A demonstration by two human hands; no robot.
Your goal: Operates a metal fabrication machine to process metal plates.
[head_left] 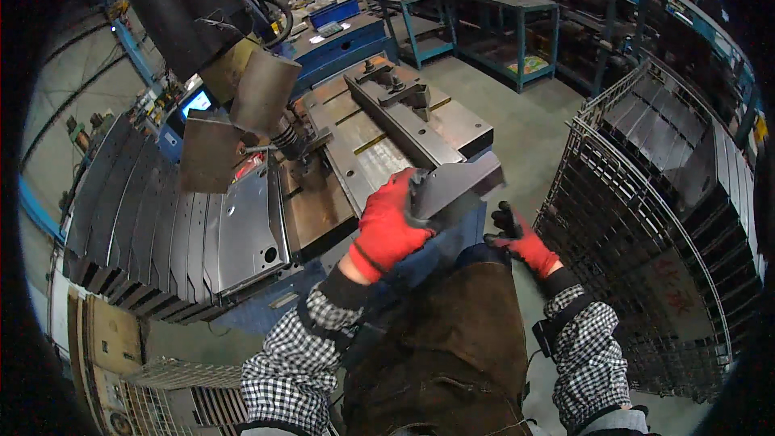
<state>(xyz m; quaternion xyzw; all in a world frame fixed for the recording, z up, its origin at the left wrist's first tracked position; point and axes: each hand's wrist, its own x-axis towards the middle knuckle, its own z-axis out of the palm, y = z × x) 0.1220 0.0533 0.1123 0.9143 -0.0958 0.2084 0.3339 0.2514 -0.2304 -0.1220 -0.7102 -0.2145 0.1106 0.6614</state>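
Note:
My left hand [393, 228], in a red glove with dark fingers, grips the left end of a bent grey sheet-metal part [454, 184]. That part is held over the front end of the machine table [478, 140], in front of my apron. My right hand [525, 244], gloved the same way, is off to the right of the part with fingers apart and nothing in them. A long steel bar [406, 131] is clamped along the slotted table. To the left of it, the machine's spindle [287, 136] points down near the rusty table surface.
A wire mesh basket [630, 202] holding stacked metal parts [658, 117] stands close on my right. Several similar metal parts [173, 218] stand in a row at left. Behind are a blue cabinet [343, 44], a workbench [517, 0] and a lit screen [196, 103].

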